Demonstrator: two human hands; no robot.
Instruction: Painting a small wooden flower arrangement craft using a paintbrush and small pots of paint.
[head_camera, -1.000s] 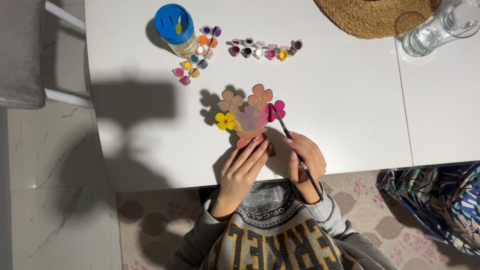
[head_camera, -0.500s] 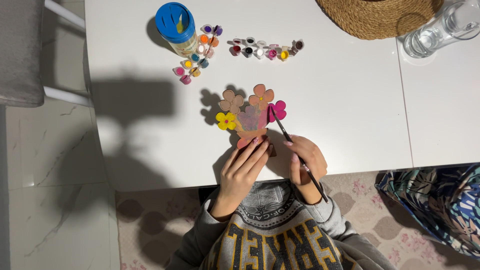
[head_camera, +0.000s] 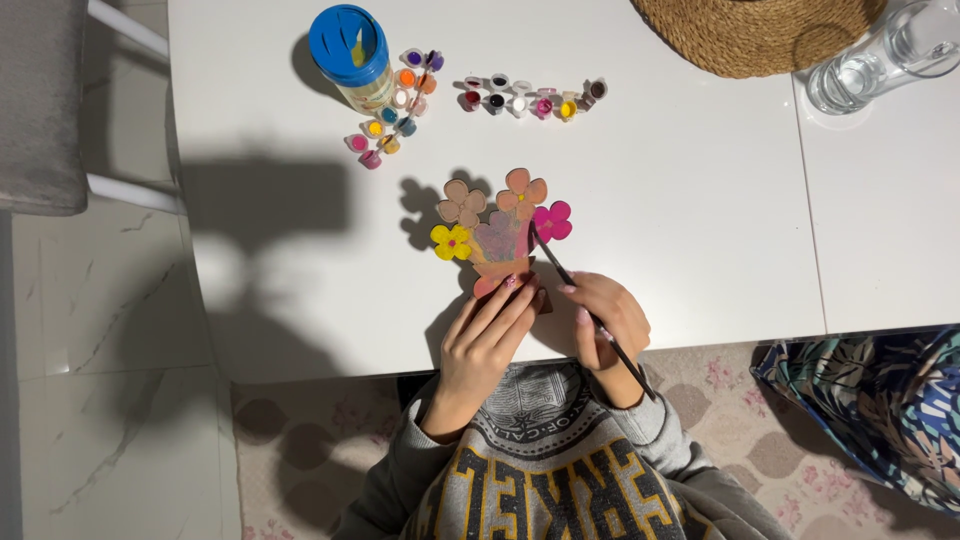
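While my left hand (head_camera: 483, 335) lies flat on the white table (head_camera: 700, 200), its fingers stretched out together and their tips pressing down on the pink pot at the bottom of the wooden flower cutout (head_camera: 497, 232), my right hand (head_camera: 607, 325) pinches a thin dark paintbrush (head_camera: 588, 310) between thumb and fingers, closed snugly round the handle. That cutout sits near the table's front edge, just ahead of both my hands, with a yellow flower at its left, two bare tan flowers on top and a bright pink flower at its right.

Compared with half a second ago, my brush tip has slid leftwards: then it lay on the inner edge of the pink flower, now it rests at the seam between that flower and the purplish middle of the bouquet. My right hand has drifted a touch left and toward me with it, and the pink flower shows more fully. My left hand has not shifted, and the cutout lies where it was.

Farther back on the table stand a blue-lidded jar (head_camera: 349, 55), a cluster of small paint pots (head_camera: 396, 105) just beside it and a second strip of paint pots (head_camera: 530, 98) to the right of those. A woven mat (head_camera: 750, 35) and a clear glass (head_camera: 880, 55) sit at the far right corner, all well apart from my hands
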